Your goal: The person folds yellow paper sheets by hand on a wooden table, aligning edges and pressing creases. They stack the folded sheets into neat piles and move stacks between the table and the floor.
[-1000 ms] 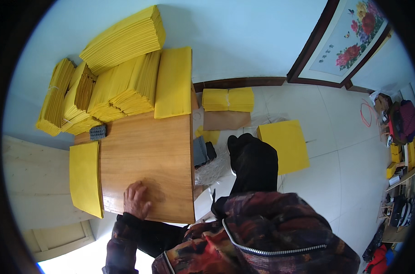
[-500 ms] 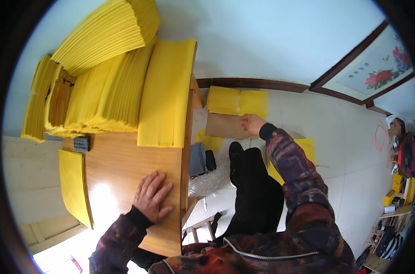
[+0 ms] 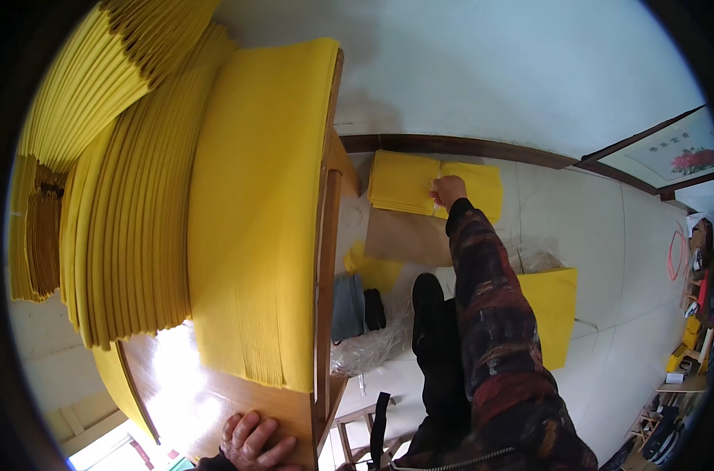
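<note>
My left hand [image 3: 255,441] rests on the wooden tabletop [image 3: 215,392] by its edge, fingers spread, palm down, holding nothing. Far down to the right, my right hand [image 3: 449,191] is closed at the middle of a bundle of yellow sheets [image 3: 404,180] on the floor. Its fingers pinch what looks like the pale tie around that bundle. A brown sheet of paper or card [image 3: 404,236] lies on the floor just nearer than the bundle. Close to my left hand, a flat stack of yellow folded sheets [image 3: 255,212] lies along the table's right edge.
Tall rows of yellow folded sheets [image 3: 129,212] fill the table's far left. Crumpled clear plastic [image 3: 368,349] and grey-blue cloth [image 3: 347,308] lie beside the table leg. More yellow sheets [image 3: 549,314] lie right of my arm. A framed flower picture [image 3: 671,157] leans at the wall.
My right hand has reached farther out, from above the brown sheet to the yellow bundle, and closed on its tie. My view has leaned forward; my left hand stays on the table.
</note>
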{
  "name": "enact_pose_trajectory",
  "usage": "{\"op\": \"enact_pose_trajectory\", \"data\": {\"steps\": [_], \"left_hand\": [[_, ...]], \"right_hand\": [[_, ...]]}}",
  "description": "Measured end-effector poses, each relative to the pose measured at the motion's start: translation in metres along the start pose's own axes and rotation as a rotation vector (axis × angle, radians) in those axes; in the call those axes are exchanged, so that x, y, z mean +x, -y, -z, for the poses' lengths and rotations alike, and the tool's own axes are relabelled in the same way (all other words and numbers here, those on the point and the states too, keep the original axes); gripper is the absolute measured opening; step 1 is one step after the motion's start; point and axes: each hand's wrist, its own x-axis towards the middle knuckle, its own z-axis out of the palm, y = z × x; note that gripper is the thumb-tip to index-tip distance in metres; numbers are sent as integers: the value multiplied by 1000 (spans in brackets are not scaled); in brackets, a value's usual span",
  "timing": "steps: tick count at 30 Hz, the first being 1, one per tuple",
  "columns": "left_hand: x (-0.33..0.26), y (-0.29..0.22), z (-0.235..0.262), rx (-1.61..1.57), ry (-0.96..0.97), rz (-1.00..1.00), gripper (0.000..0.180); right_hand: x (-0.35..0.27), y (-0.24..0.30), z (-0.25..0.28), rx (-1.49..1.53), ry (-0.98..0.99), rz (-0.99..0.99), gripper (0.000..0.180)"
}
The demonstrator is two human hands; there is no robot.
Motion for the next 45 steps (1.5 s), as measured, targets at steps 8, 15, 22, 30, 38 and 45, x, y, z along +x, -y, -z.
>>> {"op": "enact_pose_trajectory", "data": {"steps": [8, 15, 22, 30, 38, 45], "left_hand": [[10, -3, 10, -40, 79, -43, 54], [6, -1, 9, -29, 99, -44, 55], [6, 0, 9, -32, 95, -51, 55], [8, -1, 10, -13, 92, -52, 55], [6, 0, 8, -27, 102, -57, 56], [4, 0, 8, -26, 98, -59, 57]], "right_hand": [[-10, 2, -20, -560, -508, 180, 23], [-39, 9, -12, -510, -556, 279, 19], [-57, -20, -6, -478, -539, 369, 19], [-42, -33, -21, -310, -626, 457, 16], [-21, -20, -11, -357, -533, 550, 16], [-19, -14, -8, -303, -461, 479, 16]]}}
